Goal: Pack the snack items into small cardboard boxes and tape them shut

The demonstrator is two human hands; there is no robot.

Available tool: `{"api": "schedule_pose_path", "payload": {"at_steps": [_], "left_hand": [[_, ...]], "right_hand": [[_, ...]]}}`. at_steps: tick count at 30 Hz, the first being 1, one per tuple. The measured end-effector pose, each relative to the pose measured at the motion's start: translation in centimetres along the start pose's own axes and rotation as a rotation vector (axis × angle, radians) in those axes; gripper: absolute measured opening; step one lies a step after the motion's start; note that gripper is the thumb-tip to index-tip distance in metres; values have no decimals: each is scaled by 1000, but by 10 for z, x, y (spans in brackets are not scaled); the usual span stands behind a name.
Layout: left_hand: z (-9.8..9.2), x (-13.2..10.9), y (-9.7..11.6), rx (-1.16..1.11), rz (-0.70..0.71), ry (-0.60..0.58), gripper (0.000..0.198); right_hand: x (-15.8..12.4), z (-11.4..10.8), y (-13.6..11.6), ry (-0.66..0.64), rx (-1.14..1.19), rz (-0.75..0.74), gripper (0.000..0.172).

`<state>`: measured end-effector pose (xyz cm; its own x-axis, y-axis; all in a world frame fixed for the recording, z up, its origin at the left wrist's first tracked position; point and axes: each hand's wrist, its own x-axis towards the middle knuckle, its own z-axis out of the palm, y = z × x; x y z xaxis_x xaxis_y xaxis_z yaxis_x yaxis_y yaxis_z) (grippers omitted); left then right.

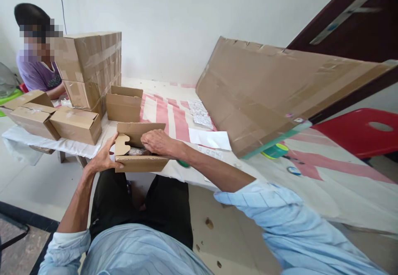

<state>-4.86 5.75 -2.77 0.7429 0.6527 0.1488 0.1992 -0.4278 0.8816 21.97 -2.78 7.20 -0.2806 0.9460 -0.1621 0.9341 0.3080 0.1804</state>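
Observation:
A small cardboard box (141,166) sits at the table's front edge before me, its top flaps raised. My left hand (103,157) grips the box by its left side, thumb low on the front and fingers up along the end. Over the box's right part is my right hand (159,141), with curled fingers at the opening; whatever they may hold is hidden. Inside the box, part of a shiny wrapped item (138,152) shows. Another open cardboard box (124,106) stands just behind.
Taped cartons (90,68) are stacked at the back left, near a person (39,70) in purple. More small boxes (76,124) lie left. A large cardboard sheet (248,97) leans on the right, beside white paper (209,138) and a green tape roll (276,150). A red chair (357,132) stands far right.

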Motion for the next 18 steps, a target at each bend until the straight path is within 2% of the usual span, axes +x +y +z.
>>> {"api": "schedule_pose_path", "payload": {"at_steps": [2, 6, 9, 12, 15, 18], "left_hand": [[5, 1, 3, 27, 17, 18, 138], [12, 4, 7, 35, 39, 19, 139], [14, 4, 7, 33, 41, 31, 137], [12, 4, 3, 49, 30, 46, 135], [12, 9, -2, 30, 30, 32, 139], [16, 20, -6, -16, 47, 11, 143]], "right_hand": [[-1, -1, 2, 37, 6, -6, 27], [9, 10, -3, -47, -8, 16, 9], [16, 18, -7, -25, 1, 15, 14], [12, 14, -4, 15, 10, -4, 19], [-1, -3, 10, 134, 56, -61, 22], [-21, -27, 31, 393, 199, -99, 23]]}}
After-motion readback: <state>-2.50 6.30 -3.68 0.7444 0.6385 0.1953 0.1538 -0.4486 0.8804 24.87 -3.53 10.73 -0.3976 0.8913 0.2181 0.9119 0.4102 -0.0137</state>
